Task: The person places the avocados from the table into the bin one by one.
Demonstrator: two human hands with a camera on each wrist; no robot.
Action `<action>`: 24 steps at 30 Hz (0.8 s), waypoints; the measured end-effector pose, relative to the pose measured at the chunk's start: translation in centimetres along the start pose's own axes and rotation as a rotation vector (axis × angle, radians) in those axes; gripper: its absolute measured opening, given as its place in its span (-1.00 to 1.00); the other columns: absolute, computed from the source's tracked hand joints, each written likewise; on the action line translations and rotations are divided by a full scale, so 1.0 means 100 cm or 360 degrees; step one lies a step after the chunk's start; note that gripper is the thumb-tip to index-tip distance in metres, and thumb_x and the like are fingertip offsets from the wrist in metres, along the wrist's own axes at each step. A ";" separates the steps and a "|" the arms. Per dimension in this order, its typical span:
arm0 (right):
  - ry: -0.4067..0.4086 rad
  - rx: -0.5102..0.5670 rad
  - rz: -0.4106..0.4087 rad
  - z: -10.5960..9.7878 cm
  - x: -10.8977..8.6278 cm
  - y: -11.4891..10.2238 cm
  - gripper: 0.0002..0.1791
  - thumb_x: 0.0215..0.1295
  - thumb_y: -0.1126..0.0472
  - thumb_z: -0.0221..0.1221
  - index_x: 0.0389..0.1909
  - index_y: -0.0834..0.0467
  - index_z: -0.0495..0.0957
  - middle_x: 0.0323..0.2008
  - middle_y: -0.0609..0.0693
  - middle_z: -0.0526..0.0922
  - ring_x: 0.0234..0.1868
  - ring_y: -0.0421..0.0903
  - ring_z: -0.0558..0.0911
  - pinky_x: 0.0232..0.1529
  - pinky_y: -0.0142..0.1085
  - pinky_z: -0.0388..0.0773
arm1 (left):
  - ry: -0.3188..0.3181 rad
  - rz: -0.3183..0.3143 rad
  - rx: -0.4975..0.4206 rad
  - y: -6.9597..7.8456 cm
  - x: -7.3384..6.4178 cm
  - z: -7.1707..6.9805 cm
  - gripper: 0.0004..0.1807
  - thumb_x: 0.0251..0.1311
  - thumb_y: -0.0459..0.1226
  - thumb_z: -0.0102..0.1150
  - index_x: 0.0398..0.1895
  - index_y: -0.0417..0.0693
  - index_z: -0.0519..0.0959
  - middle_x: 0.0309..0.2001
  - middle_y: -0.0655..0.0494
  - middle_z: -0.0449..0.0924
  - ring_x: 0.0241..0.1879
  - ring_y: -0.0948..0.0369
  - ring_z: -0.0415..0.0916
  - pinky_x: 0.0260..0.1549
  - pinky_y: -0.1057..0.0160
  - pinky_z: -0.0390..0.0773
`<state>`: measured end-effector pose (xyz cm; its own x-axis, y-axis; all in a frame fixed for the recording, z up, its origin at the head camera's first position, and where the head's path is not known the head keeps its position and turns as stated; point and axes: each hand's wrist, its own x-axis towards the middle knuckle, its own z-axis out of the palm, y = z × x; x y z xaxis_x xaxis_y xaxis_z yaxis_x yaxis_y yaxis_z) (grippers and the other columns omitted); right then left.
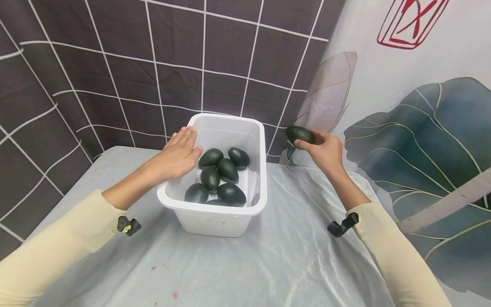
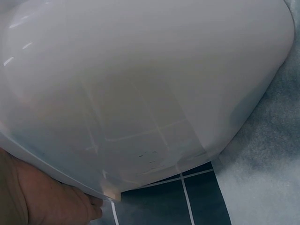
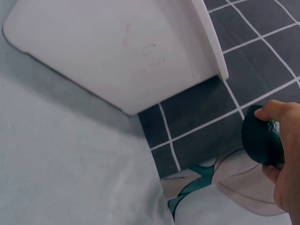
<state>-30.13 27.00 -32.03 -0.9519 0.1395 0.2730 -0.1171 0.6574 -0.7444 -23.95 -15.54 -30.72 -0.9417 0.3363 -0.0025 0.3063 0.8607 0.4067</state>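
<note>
A white plastic bin point(image 1: 216, 219) stands on the table with several dark green avocados point(image 1: 228, 169) lying inside it. My left hand point(image 1: 179, 154) rests on the bin's left rim, its fingers straight and pointing away. In the left wrist view, the hand point(image 2: 56, 201) shows at the lower left against the bin's outer wall point(image 2: 150, 93). To the right of the bin, my right hand point(image 1: 326, 149) holds one avocado point(image 1: 299, 134) in the air. The right wrist view shows that avocado point(image 3: 261, 136) between the thumb and fingers of the hand point(image 3: 288, 150).
A pale grey cloth point(image 1: 303, 238) covers the table and has small reddish spots near its front. Behind rises a dark curtain with a white grid point(image 1: 176, 81). A white sheet with large leaf prints point(image 1: 418, 140) hangs at the right.
</note>
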 end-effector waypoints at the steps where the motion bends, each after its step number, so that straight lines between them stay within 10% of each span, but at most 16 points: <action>1: -0.0003 0.0007 -0.0008 0.000 0.001 -0.002 -0.16 0.34 -0.12 0.58 0.55 0.16 0.61 0.41 0.21 0.76 0.42 0.20 0.76 0.37 -0.01 0.66 | 0.0002 0.0000 -0.0002 0.000 0.000 0.000 -0.17 0.81 -0.04 -0.47 0.80 -0.50 -0.21 0.84 -0.44 -0.42 0.87 -0.32 -0.48 0.85 -0.29 -0.40; 11: 0.0000 0.0132 -0.0084 0.007 0.003 -0.027 -0.20 0.29 -0.04 0.62 0.50 0.14 0.66 0.36 0.18 0.80 0.35 0.13 0.81 0.03 -0.54 0.63 | -0.0003 0.0001 0.0002 -0.001 0.000 0.000 -0.17 0.81 -0.03 -0.48 0.80 -0.51 -0.22 0.84 -0.44 -0.44 0.86 -0.33 -0.49 0.84 -0.29 -0.42; 24: -0.0012 0.0186 -0.0161 0.018 0.004 -0.047 -0.21 0.28 0.00 0.63 0.48 0.19 0.67 0.35 0.18 0.80 0.32 0.12 0.84 0.19 -0.40 0.75 | -0.0001 0.0007 -0.0001 0.001 -0.001 0.000 -0.17 0.81 -0.04 -0.47 0.80 -0.51 -0.22 0.84 -0.44 -0.43 0.86 -0.33 -0.48 0.84 -0.30 -0.41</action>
<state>-30.41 22.62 -29.49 -0.9356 0.0710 0.3459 -0.2444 0.5769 -0.7794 -23.83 -15.54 -30.66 -0.9402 0.3405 -0.0014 0.3105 0.8589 0.4073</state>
